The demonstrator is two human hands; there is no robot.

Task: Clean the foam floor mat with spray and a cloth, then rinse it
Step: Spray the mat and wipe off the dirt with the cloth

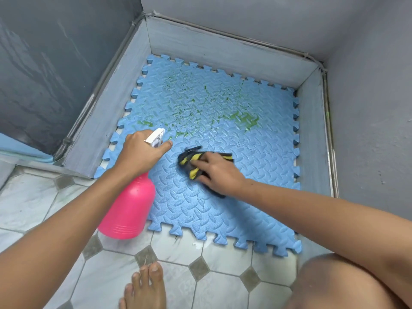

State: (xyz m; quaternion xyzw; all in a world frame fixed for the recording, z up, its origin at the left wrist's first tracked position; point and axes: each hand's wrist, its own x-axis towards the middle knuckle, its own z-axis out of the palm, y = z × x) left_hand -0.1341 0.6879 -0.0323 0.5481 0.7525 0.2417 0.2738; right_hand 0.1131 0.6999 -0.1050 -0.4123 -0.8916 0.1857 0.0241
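- The blue interlocking foam floor mat lies flat inside a low grey walled bay. Its 6 o'clock edge juts out onto the pale tiled floor. That spot probably suits the job, since the walls would contain spray and rinse water.
- Green liquid beads and pools across the mat's half toward 12 o'clock. The half toward 6 o'clock looks bare, so the spraying seems only partly done.
- The left hand grips the neck of a pink plastic spray bottle. Its fingers are curled round the neck just under the white trigger head. 1 finger reaches forward beside the trigger.
- The bottle is tilted, with its base toward 7 o'clock over the mat's edge and its nozzle toward 1 o'clock. This likely aims it at the wet patch.
- The right hand rests on a crumpled black-and-yellow cloth near the mat's middle, at 3 o'clock of the bottle's head. Its fingers are spread apart and press down on the cloth rather than pinching it, a hold suited to wiping.
- The cloth sticks out from under the fingers toward 10 o'clock and lies just short of the green pools at 12 o'clock.
- A bare foot and a knee at 6 o'clock suggest the person is crouching close to reach.
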